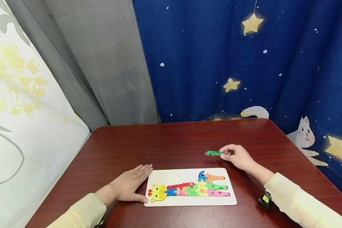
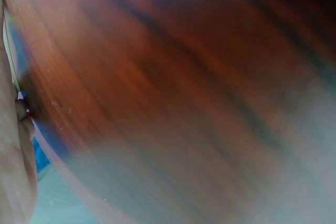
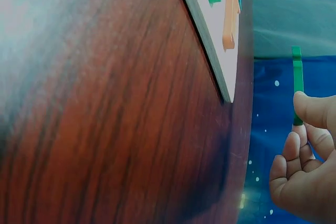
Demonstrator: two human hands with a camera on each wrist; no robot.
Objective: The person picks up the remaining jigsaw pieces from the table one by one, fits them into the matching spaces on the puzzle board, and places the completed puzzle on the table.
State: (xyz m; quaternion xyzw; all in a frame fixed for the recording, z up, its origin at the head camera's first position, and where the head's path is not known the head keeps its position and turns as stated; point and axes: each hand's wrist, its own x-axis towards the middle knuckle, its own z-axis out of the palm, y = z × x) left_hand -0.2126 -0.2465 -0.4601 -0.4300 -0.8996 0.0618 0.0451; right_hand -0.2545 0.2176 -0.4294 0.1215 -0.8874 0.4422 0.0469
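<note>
Between thumb and fingers, my right hand point(image 1: 238, 156) pinches a green puzzle piece point(image 1: 213, 153) by one end, above the table behind the board's far right corner. In the right wrist view the green puzzle piece point(image 3: 297, 72) appears edge-on above the thumb. A white puzzle board point(image 1: 188, 203) lies flat, bearing a colourful giraffe puzzle point(image 1: 192, 190) with a yellow head at the left and legs at the right. My left hand point(image 1: 132, 183) lies flat with straight fingers at the board's left edge, its thumb touching the near corner. The left wrist view shows mostly blurred table.
The dark red wooden table point(image 1: 136, 142) runs back to a grey curtain point(image 1: 111, 63) and a blue star-patterned curtain point(image 1: 205, 63). On the left hangs a white cloth point(image 1: 31, 136) with a yellow print. A dark wrist device point(image 1: 265, 201) sits under the right sleeve.
</note>
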